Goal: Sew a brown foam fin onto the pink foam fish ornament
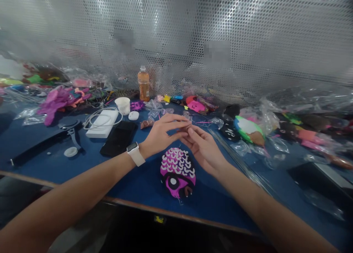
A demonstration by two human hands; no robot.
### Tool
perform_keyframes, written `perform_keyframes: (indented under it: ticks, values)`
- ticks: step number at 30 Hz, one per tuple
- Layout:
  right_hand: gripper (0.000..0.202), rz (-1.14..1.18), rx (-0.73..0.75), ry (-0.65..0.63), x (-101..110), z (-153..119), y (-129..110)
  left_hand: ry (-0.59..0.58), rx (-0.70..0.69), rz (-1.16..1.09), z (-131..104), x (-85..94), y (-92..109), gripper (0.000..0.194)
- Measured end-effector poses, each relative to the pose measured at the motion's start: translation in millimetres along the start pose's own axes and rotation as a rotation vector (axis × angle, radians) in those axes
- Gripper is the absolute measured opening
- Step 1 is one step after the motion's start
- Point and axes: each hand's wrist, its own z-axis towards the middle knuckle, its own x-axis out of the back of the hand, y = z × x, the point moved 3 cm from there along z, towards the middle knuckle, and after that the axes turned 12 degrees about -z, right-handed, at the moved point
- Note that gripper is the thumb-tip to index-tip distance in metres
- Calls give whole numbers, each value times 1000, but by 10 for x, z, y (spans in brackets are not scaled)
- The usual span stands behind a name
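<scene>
My left hand, with a white-banded watch on its wrist, meets my right hand above the blue table. The fingertips of both hands are pressed together, and anything between them is too small to make out. Just below the hands lies a rounded pink and black piece covered in pale curved marks, with a white and black eye shape; neither hand touches it.
To the left are a white box with a cable, a black phone, a white cup and a bottle. Clear wires and a green-white piece lie right. A perforated metal panel stands behind.
</scene>
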Motion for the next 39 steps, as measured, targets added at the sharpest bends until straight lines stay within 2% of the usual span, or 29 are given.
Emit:
perform_keyframes:
  ticks: [8,18,21,26,31,39]
  values:
    - [25,22,-106,-45,13,-11,9,35,-30,-48,44,8,27,22]
    - [20,77,-51,5,-50,-62,4,53,-123,86,32,-3,95,23]
    - [18,98,-41,32,-43,-65,-17,21,-149,113,25,-15,116,25]
    - [15,103,-42,15,-52,-75,-53,1,-145,95,13,-27,87,33]
    - [18,86,-71,-1,-40,-72,-36,-12,-131,84,21,-30,67,29]
    - [25,-13,12,44,-53,-63,-35,-29,-131,131,-14,-80,54,41]
